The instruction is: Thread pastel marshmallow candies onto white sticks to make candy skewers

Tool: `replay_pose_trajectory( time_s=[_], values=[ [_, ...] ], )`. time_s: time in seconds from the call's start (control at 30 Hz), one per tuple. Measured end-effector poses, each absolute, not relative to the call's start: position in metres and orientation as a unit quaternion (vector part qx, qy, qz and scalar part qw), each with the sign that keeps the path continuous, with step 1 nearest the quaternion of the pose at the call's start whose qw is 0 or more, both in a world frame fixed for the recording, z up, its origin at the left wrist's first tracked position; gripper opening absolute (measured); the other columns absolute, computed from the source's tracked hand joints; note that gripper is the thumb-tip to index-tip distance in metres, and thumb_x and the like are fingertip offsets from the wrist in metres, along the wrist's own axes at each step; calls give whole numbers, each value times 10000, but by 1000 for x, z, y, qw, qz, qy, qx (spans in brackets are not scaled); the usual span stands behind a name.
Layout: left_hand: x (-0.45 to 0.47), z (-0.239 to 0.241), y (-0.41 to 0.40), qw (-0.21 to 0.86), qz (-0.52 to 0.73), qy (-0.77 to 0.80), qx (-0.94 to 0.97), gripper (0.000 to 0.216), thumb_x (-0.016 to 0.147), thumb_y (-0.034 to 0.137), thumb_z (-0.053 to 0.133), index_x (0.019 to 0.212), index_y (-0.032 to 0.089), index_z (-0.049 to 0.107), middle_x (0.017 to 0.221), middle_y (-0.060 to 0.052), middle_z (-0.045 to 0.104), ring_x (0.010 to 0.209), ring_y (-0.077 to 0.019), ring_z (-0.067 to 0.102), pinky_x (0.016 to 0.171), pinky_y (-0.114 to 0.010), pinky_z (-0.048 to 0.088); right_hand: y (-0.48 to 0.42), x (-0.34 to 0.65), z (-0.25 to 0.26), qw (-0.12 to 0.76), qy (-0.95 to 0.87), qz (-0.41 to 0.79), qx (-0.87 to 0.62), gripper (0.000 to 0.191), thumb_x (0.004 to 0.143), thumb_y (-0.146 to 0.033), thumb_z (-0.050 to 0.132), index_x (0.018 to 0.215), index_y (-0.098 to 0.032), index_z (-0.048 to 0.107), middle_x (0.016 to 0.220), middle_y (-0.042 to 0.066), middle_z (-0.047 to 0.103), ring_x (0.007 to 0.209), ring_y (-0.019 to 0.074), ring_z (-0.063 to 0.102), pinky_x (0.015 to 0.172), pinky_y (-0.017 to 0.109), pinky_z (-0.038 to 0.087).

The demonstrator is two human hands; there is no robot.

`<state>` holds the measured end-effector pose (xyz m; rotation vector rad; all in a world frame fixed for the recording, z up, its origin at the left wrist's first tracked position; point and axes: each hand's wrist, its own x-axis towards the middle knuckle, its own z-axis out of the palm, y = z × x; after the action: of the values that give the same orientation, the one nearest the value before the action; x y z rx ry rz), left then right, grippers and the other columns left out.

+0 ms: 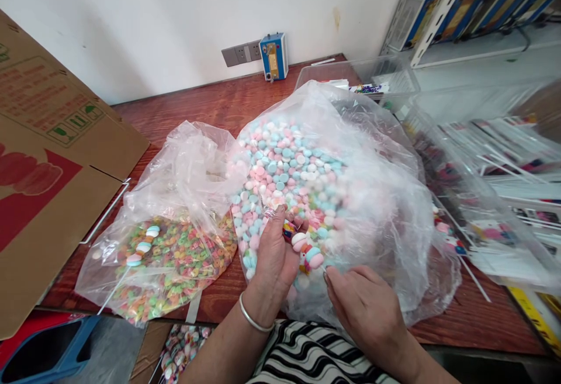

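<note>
My left hand [272, 252], palm turned up, has its fingers closed on a small colourful printed wrapper [289, 230]. Just beside the wrapper is a candy skewer [313, 256] threaded with pink, white, blue and orange pieces; whether its tip is inside the wrapper I cannot tell. My right hand [368, 308] pinches the skewer's thin white stick at the lower end. Behind both hands a large clear plastic bag [377, 191] holds many pink, blue and white candies [280, 168]. Another candy skewer [144, 248] lies on the smaller bag at left.
A clear bag [184, 162] of coloured ring candies lies left, beside a cardboard box [48, 138]. Clear plastic bins [442, 156] with wrapped sticks stand right. A blue device [274, 56] is by the wall socket. Below the table edge are wrapped candies [182, 352] and a blue stool [48, 352].
</note>
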<state>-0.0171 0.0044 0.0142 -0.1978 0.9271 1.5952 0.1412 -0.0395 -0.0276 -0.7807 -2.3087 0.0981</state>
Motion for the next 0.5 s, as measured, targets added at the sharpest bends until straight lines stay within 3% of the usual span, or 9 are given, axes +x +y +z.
replay_pose_trajectory(
  time_s=[0.2, 0.3, 0.4, 0.47, 0.5],
  values=[
    [-16, 9, 3, 594, 690, 406, -81, 71, 871, 229, 624, 871, 162, 602, 709, 8, 556, 617, -91, 566, 685, -260, 545, -38, 141, -28, 348, -887, 67, -296, 246, 932, -78, 482, 1141, -121, 604, 668, 25, 653, 591, 146, 569, 700, 334, 457],
    [-21, 9, 2, 633, 685, 354, -63, 111, 874, 287, 613, 895, 179, 604, 677, 23, 522, 617, -104, 562, 682, -267, 535, -38, 138, -26, 356, -804, 279, -387, 174, 971, -198, 466, 1049, -164, 618, 669, 15, 649, 578, 141, 591, 599, 277, 462],
    [-23, 9, 1, 664, 676, 318, -28, 117, 862, 287, 614, 828, 179, 584, 633, 37, 465, 617, -109, 551, 690, -257, 517, -38, 135, -21, 288, -628, 565, -451, 301, 1009, -385, 384, 897, -191, 585, 491, -63, 499, 388, 103, 474, 412, 215, 379],
    [-21, 8, 1, 662, 677, 323, -13, 136, 845, 284, 637, 789, 183, 564, 631, 39, 459, 623, -108, 552, 685, -245, 505, -39, 134, -19, 267, -574, 622, -461, 359, 1007, -442, 355, 857, -195, 568, 432, -92, 408, 316, 91, 386, 348, 206, 317],
    [-19, 7, 1, 652, 681, 333, -11, 152, 840, 295, 649, 785, 184, 561, 637, 38, 467, 624, -107, 554, 673, -238, 499, -39, 134, -18, 280, -595, 593, -465, 343, 1003, -427, 372, 862, -191, 577, 449, -81, 438, 333, 96, 409, 356, 210, 326]
  ],
)
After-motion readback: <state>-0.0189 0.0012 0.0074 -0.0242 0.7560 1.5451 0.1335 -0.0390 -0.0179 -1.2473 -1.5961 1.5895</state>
